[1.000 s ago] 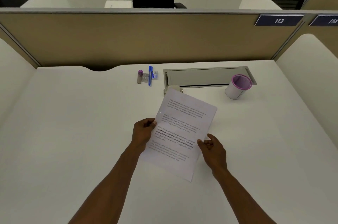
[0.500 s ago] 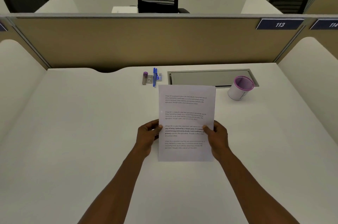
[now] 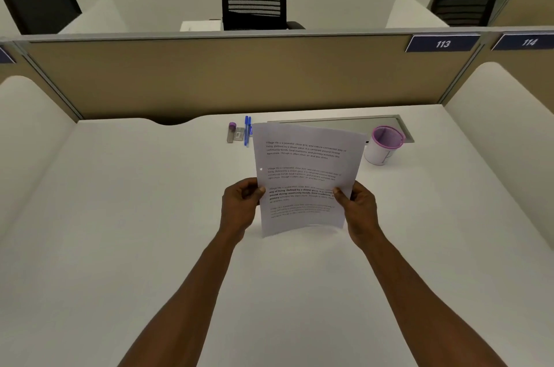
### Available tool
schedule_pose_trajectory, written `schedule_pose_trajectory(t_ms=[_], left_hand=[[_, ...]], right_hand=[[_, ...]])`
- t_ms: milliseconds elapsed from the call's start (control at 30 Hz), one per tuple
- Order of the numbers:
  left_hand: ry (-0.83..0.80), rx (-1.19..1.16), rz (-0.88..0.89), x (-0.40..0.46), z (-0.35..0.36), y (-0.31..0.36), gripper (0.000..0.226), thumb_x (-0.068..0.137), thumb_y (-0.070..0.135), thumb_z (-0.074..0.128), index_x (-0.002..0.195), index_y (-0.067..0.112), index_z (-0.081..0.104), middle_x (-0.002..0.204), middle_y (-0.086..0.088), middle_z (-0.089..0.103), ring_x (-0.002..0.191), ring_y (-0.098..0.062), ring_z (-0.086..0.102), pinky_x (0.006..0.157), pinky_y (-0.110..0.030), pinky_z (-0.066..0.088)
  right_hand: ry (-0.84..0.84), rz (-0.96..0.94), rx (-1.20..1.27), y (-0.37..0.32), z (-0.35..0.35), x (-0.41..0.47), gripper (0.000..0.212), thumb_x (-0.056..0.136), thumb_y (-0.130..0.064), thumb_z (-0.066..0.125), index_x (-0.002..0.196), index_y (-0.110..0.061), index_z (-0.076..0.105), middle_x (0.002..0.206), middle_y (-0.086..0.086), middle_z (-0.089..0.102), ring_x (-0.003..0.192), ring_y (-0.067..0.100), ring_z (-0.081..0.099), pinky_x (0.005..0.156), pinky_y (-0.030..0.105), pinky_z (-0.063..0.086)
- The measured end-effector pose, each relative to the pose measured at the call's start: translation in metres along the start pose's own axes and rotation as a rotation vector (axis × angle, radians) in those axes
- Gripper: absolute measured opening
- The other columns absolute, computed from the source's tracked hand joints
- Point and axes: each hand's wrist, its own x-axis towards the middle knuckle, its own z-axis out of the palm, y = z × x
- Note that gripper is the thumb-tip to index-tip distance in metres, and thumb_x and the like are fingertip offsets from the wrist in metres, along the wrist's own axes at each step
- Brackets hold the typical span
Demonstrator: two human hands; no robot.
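Note:
A white printed sheet of paper (image 3: 305,174) with several short paragraphs of text is held up above the white desk (image 3: 135,231), slightly bowed. My left hand (image 3: 239,206) pinches its left edge, thumb on the printed face. My right hand (image 3: 356,207) pinches the right edge the same way. The sheet's top edge hides part of the grey cable tray behind it.
At the back of the desk lie a blue pen (image 3: 246,130), a small purple-capped tube (image 3: 231,132) and a grey flat piece (image 3: 239,135). A white cup with a pink rim (image 3: 383,149) stands at the right by the grey cable tray (image 3: 380,123). Beige partition (image 3: 239,75) behind.
The sheet was turned from slanted to straight, then lifted off the desk toward me and tilted up. Both hands kept their hold on its edges.

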Motion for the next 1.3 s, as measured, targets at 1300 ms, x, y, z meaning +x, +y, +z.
schedule_pose_trajectory(t_ms=[1300], left_hand=[[0.132, 0.156, 0.091, -0.031, 0.030, 0.022, 0.021, 0.093, 0.004, 0.063, 0.097, 0.023, 0.073, 0.099, 0.006, 0.077, 0.094, -0.018, 0.073, 0.091, -0.042, 0.060]], right_hand=[[0.008, -0.028, -0.072, -0.008, -0.028, 0.001, 0.023, 0.094, -0.007, 0.060, 0.111, -0.018, 0.070, 0.105, -0.002, 0.075, 0.098, 0.019, 0.069, 0.089, 0.033, 0.054]])
